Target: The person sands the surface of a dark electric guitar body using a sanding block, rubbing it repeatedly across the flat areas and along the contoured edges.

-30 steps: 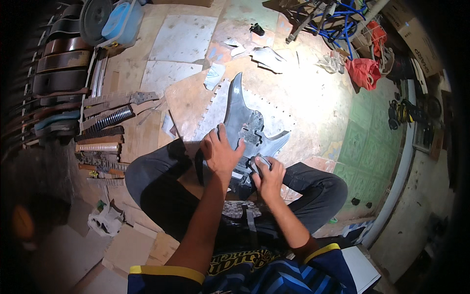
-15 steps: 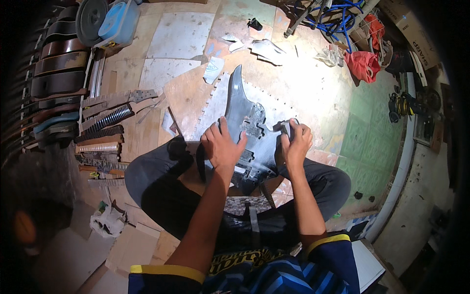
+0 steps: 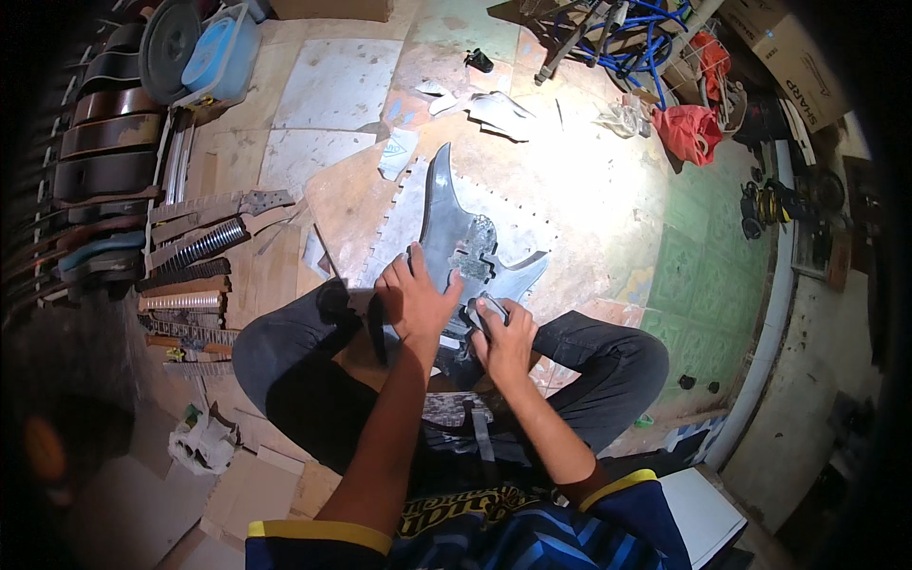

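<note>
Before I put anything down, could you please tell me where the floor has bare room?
The green tiles look bare between the red bundle and the two small black objects. The brightly lit floor right of the guitar body seems free too, though glare may hide bits. It is crowded by the guitar necks at left.

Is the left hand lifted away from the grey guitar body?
No, the left hand lies on the guitar body, below its long pointed horn in the picture.
</note>
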### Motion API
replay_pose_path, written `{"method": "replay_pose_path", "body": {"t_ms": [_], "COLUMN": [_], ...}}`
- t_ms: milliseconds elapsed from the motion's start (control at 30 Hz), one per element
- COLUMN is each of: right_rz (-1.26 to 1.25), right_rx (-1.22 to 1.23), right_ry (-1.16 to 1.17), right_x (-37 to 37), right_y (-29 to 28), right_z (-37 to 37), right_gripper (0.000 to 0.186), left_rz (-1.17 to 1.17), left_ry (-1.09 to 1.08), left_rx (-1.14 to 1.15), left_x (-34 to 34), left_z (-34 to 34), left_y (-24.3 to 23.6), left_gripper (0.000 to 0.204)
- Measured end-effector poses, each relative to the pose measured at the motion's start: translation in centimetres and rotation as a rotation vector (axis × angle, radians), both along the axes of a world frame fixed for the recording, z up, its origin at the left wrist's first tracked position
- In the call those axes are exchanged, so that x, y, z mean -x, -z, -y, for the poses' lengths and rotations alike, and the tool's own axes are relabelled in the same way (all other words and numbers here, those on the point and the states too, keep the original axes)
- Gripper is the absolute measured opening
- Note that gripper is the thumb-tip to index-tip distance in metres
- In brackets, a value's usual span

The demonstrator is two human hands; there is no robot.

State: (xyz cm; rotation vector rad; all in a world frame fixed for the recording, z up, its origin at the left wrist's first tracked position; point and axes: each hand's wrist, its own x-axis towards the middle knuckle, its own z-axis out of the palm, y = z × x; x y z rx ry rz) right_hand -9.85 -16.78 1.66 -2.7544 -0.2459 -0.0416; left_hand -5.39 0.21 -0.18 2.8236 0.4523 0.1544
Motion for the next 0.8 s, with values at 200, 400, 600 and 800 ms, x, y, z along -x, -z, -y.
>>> {"method": "replay_pose_path", "body": {"t_ms": [200, 400, 600, 800], "right_rz": [0.122, -0.103, -0.074, -0.006], "right_rx": [-0.01, -0.064, -0.048, -0.011], "right_ry": [0.317, -0.021, 0.305, 0.147], "right_x": [-7.1, -2.0, -0.9, -5.9], "right_y": [2.1, -0.3, 5.5, 0.3], "right_z": [6.0, 2.3, 5.2, 5.8], "right_gripper": [0.057, 0.055, 0.056, 0.051], "left_rz": [0.043, 0.041, 0.012, 0.019], "left_ry": [0.015, 0.009, 0.037, 0.027], "left_rx": [0.051, 0.019, 0.052, 0.047], "left_x": [-0.6, -0.2, -0.6, -0.2], "left_z": [1.0, 0.2, 1.3, 0.5], "left_y": [0.1, 0.2, -0.6, -0.3], "left_gripper": [0.078, 0.077, 0.077, 0.077]}}
